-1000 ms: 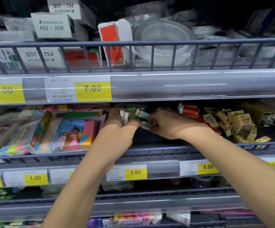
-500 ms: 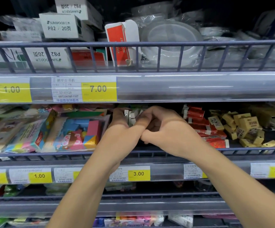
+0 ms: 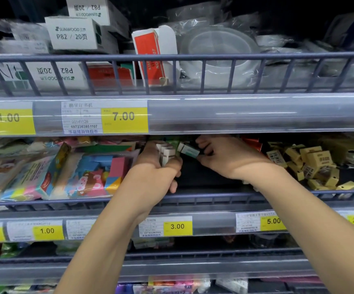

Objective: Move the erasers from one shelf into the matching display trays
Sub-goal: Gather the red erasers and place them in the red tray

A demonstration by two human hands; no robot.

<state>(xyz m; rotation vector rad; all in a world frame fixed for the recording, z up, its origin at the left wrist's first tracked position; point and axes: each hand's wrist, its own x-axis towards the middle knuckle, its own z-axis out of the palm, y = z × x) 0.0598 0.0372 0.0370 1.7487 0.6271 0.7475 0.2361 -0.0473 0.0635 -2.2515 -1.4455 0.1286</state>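
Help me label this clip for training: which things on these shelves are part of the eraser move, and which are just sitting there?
In the job:
- left hand, gripping a stack of erasers
- right hand, fingers on a single eraser

Just lying about:
- yellow eraser pile
- colourful packs
- SUNWOOD boxes
- red and white box
- price tags

Dim shop light, glare on the price rail [image 3: 256, 112], dark upper corners, soft wide-angle edges
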